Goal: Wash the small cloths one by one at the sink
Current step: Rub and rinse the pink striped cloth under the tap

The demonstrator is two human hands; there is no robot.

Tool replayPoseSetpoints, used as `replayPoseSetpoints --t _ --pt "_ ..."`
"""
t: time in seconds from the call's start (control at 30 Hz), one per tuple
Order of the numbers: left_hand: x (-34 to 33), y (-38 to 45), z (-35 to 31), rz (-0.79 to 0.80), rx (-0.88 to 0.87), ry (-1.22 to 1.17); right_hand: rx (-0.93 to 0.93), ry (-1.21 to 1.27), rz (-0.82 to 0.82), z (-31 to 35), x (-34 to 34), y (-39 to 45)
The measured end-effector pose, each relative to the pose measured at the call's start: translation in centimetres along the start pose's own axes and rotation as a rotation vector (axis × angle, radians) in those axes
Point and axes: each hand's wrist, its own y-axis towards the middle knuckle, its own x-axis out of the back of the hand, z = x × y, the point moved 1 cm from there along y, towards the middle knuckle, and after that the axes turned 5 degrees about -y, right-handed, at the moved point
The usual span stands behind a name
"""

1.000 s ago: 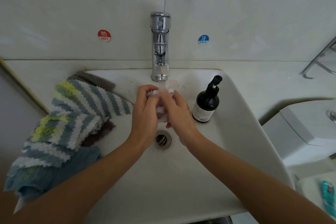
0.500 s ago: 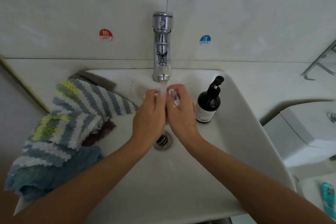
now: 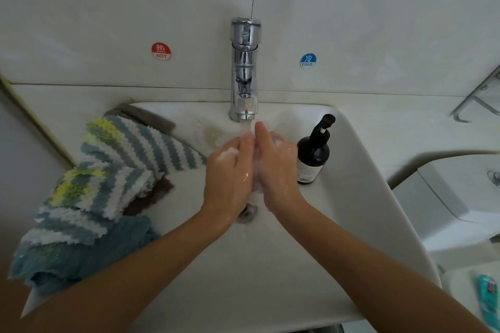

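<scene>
Under the running faucet (image 3: 244,70), my left hand (image 3: 230,176) and my right hand (image 3: 276,167) press palm to palm over the white sink (image 3: 362,170). Their fingers are nearly straight. A small pale cloth (image 3: 256,184), wet and soapy, is squeezed between them and only slivers of it show. Foam sits on my left knuckles. The water stream (image 3: 246,127) lands on my fingertips. On the sink's left rim lies a heap of other cloths: a striped blue, white and yellow one (image 3: 121,159), a blue one (image 3: 81,254), a brown one (image 3: 151,194) and a grey one (image 3: 146,115).
A dark pump bottle (image 3: 313,154) stands on the basin's right slope, close to my right hand. The drain (image 3: 247,212) is just below my wrists. A white toilet tank (image 3: 460,197) is at the right, a metal rack (image 3: 476,100) above it and a teal item (image 3: 489,295) lower right.
My hands went from bunching and pinching the pale cloth with curled fingers to pressing it flat between my palms. They stayed under the stream.
</scene>
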Motion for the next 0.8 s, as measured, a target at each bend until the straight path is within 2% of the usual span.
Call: replayPoseSetpoints --t 0.1,0.2,0.37,0.47,0.67,0.8 --pt "0.2 0.4 0.2 -0.007 -0.016 -0.047 -0.028 0.009 0.032 -0.2 0.0 -0.3" --pt "0.8 1.1 0.0 -0.078 -0.018 -0.100 -0.046 0.002 0.122 -0.2 0.1 -0.8" --pt "2.0 2.5 0.5 -0.203 0.032 -0.095 0.034 0.042 0.217 -0.2 0.1 -1.2" --pt "1.7 2.3 0.7 -0.203 0.102 -0.145 0.022 -0.026 0.249 -0.2 0.1 -1.3" --pt "1.5 1.7 0.6 -0.162 0.097 -0.196 -0.063 -0.269 0.269 0.0 0.8 -0.5" --pt "1.2 1.7 0.7 -0.102 0.079 -0.162 -0.033 -0.239 0.247 -0.1 1.0 -0.2"
